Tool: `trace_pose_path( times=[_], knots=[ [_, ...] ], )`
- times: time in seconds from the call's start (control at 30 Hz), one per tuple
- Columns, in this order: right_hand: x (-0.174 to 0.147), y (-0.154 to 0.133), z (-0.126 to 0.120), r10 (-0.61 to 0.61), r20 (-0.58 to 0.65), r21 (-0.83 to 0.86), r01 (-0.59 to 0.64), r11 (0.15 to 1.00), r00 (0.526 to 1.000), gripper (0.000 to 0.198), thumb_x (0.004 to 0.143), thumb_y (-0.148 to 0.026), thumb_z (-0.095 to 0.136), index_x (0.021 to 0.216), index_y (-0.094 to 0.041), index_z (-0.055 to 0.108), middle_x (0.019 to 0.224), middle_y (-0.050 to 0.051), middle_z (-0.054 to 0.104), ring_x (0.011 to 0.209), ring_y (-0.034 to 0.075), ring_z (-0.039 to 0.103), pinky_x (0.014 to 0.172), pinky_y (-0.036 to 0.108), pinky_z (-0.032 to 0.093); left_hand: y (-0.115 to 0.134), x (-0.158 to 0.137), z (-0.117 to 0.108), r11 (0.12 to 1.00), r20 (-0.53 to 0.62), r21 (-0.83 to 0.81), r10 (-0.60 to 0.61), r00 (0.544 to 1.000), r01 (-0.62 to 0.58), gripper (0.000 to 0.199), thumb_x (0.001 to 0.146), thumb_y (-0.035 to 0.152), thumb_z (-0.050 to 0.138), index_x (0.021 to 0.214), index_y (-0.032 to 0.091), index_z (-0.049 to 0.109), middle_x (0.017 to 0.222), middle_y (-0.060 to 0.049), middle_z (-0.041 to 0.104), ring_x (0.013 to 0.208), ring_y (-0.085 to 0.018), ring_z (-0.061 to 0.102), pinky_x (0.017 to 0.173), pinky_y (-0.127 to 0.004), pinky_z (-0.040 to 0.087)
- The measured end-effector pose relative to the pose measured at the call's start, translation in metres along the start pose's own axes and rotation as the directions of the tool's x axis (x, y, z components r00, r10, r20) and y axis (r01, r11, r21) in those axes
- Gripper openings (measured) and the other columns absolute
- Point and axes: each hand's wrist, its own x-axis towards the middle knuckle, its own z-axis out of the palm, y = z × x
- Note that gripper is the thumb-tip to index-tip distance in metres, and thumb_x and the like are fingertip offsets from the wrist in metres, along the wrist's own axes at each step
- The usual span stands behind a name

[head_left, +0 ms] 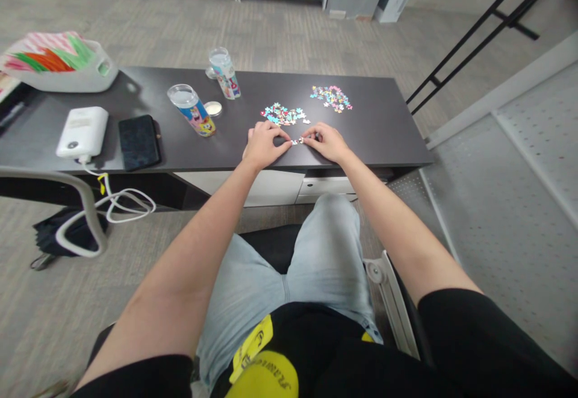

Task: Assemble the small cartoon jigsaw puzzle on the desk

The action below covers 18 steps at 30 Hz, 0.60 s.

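Near the front edge of the dark table, my left hand [266, 144] pinches a small whitish jigsaw piece [294, 142] between thumb and forefinger. Close beside it, my right hand [326, 141] has its thumb and forefinger closed on another small jigsaw piece [301, 140]. The two pieces almost meet; whether they touch I cannot tell. Just beyond my hands lies a loose pile of blue, red and white jigsaw pieces [282, 114]. Farther back to the right is a second pile of pastel jigsaw pieces [332, 97].
Left of the piles stand two clear printed canisters, a nearer one [192, 111] and a farther one [224, 74], with a round lid [213, 108] between. Farther left are a black phone [139, 142], a white cabled device [83, 133] and a white basket [97, 64]. A perforated panel [510, 205] borders the right.
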Motion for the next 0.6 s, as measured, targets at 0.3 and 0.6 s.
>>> trace_pose_path(
  times=[0.3, 0.6],
  knots=[
    [-0.0005, -0.0002, 0.0016, -0.01, -0.004, 0.008, 0.01, 1.0, 1.0, 0.015, 0.11, -0.034, 0.09, 0.121, -0.029, 0.1, 0.11, 0.007, 0.084, 0.094, 0.026, 0.07, 0.098, 0.042, 0.058, -0.0004, -0.0004, -0.0006, 1.0, -0.006, -0.005, -0.015, 1.0, 0.015, 0.015, 0.113, 0.047, 0.09, 0.118, 0.036, 0.099, 0.149, -0.011, 0.083, 0.156, -0.043, 0.065, 0.142, -0.071, 0.05],
    [-0.0011, -0.001, 0.0049, -0.019, -0.009, -0.001, 0.019, 1.0, 1.0, 0.017, 0.11, -0.034, 0.088, 0.121, -0.027, 0.099, 0.11, 0.007, 0.083, 0.091, 0.025, 0.069, 0.094, 0.041, 0.058, 0.0002, -0.0019, -0.0013, 1.0, -0.001, -0.015, 0.001, 1.0, -0.001, 0.016, 0.113, 0.049, 0.09, 0.119, 0.038, 0.1, 0.144, -0.01, 0.085, 0.157, -0.042, 0.063, 0.143, -0.071, 0.048]
  ],
)
